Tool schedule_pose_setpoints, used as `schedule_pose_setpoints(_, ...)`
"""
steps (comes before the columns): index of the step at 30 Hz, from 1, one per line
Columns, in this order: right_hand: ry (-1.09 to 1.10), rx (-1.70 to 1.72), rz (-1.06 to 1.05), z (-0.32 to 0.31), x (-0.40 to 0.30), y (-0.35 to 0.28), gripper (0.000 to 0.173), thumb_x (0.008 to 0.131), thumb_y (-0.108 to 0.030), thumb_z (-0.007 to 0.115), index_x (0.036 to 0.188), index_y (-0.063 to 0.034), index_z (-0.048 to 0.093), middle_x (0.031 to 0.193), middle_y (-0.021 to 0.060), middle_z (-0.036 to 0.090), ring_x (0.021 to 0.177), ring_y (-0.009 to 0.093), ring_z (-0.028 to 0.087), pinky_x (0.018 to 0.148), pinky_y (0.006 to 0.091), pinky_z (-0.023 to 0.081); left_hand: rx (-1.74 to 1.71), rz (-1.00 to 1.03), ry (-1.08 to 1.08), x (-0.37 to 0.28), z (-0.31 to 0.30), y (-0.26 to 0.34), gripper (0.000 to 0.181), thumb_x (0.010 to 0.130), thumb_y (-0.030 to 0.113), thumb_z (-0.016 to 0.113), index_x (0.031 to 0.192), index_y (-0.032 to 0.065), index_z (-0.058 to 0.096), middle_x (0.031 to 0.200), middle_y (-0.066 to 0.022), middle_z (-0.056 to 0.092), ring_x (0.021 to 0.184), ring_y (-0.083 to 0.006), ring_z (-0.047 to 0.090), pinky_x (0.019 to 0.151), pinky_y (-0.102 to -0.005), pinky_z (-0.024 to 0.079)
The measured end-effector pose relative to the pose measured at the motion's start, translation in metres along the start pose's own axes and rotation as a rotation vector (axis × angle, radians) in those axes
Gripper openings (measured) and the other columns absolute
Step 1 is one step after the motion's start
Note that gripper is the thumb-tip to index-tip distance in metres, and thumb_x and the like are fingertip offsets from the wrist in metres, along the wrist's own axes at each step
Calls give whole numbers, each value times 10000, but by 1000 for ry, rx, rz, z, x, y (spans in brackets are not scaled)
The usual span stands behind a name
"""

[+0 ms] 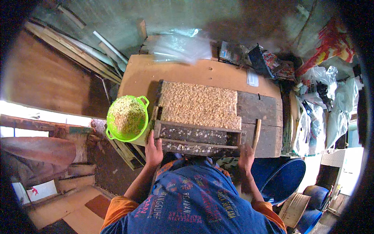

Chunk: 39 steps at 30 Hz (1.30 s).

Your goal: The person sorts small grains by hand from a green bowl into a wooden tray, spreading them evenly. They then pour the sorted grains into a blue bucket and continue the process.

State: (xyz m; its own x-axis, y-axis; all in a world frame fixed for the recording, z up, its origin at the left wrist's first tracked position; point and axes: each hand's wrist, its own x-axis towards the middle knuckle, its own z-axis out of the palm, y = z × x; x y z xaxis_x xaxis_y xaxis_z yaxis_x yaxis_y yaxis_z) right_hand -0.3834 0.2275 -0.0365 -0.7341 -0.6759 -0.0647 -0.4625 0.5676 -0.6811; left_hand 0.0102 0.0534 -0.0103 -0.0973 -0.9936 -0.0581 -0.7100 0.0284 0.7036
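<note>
A flat rectangular layer of pale split beans or grains (200,102) lies on dark wooden boards (263,108). Along its near edge is a wooden frame (198,136) with crossbars, pale bits stuck to its dark surface. My left hand (154,152) grips the frame's left end, thumb on the near side. Motion blurs my right hand (246,156) beside the frame's right end, at the foot of a light wooden strip (257,133); its finger closure is unclear. To the left, a bright green two-handled plastic colander (128,137) holds more of the pale pieces.
Clear plastic sheets (181,48) lie at the table's (175,67) far edge, with packets (266,63) at back right. Plastic bags (317,117) hang on the right. A large blue drum (277,181) stands below right. Planks (76,55) lean at the left.
</note>
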Motion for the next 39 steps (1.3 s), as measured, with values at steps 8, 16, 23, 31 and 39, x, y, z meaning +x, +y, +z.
schedule_pose_setpoints(8, 15, 232, 41, 17, -1, 44, 337, 1026, -228, 639, 1262, 12, 659, 1106, 200, 692, 1021, 373, 656, 923, 438, 521, 307, 320, 129, 28, -12, 43, 530, 942, 256, 675, 1437, 98, 570, 1571, -153, 425, 1456, -406, 360, 1159, -574, 270)
schedule_pose_setpoints(16, 15, 39, -19, 7, 2, 20, 338, 1047, -187, 598, 1288, 50, 611, 1022, 157, 674, 910, 231, 664, 820, 337, 534, 635, 231, 50, 99, -5, 60, 382, 990, 340, 584, 1172, 41, 738, 1631, -168, 370, 1588, -400, 91, 1182, -738, -59)
schedule_pose_setpoints(23, -31, -14, -20, -5, 0, -8, 347, 1044, -242, 591, 1232, 42, 656, 1107, 215, 684, 1053, 384, 630, 946, 450, 493, 675, 97, -96, 120, -4, 63, 352, 968, 328, 608, 1142, 51, 738, 1593, -170, 434, 1596, -399, 61, 1172, -759, -73)
schedule_pose_setpoints(31, 4, 23, 2, 0, -1, 1, 339, 1037, -243, 603, 1252, 13, 661, 1071, 179, 699, 1037, 346, 642, 929, 433, 507, 647, 88, -99, 126, -2, 54, 338, 928, 267, 658, 1158, 31, 731, 1592, -163, 435, 1597, -397, 50, 1172, -759, -80)
schedule_pose_setpoints(39, -23, 61, -36, 4, 1, 15, 301, 1046, -134, 594, 1291, 38, 627, 1082, 187, 667, 923, 237, 693, 758, 351, 550, 715, 110, -43, 127, 4, 48, 330, 918, 228, 651, 1159, 14, 723, 1610, -140, 418, 1598, -391, 51, 1174, -752, -94)
